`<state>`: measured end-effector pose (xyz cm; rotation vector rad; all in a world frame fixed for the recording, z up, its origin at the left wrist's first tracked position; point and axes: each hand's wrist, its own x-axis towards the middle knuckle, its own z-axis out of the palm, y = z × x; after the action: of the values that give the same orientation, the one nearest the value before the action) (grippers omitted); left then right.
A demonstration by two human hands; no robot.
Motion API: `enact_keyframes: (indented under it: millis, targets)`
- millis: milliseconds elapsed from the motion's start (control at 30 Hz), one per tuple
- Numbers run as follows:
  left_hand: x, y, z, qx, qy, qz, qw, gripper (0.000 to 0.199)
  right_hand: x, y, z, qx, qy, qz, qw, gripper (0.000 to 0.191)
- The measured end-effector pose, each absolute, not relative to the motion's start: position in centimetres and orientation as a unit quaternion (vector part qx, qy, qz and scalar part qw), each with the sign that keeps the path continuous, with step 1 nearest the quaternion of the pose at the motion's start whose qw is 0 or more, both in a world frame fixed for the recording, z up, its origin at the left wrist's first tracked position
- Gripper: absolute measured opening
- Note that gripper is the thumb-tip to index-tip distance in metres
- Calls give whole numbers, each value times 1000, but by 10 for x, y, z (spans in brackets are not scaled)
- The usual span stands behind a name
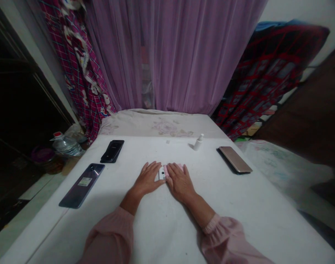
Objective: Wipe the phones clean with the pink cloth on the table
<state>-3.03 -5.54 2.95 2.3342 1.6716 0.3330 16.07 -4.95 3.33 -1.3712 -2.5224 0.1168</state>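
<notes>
A white phone [162,172] lies face down near the middle of the white-covered table, its camera end showing between my hands. My left hand [148,178] holds that end, fingers along the far edge and thumb along the near edge. Over the rest of the phone, my right hand [180,180] presses down a pink cloth [181,167], its fingers close together on top. Most of the cloth and the phone's right part are hidden under this hand. Beyond my hands stands a small white spray bottle [198,143].
Dark phones [112,151] lie at the far left, with a larger blue-grey phone [82,186] nearer me. A rose-gold phone [236,159] rests on a dark item at right. A small pale square [167,142] lies farther back. Purple curtains [184,55] hang behind the table [161,227].
</notes>
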Motion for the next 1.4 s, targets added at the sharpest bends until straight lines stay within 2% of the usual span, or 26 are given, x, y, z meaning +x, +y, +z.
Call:
enact_keyframes:
  millis: [367, 1133, 1400]
  targets:
    - [-31, -54, 31, 804, 570, 113, 125, 61, 175, -80, 31, -431, -887, 25, 164, 49]
    - [-30, -55, 29, 805, 568, 121, 120, 61, 166, -60, 34, -462, -876, 23, 135, 51]
    - [-31, -54, 33, 804, 568, 112, 135, 62, 199, -76, 28, -430, -895, -12, 119, 53]
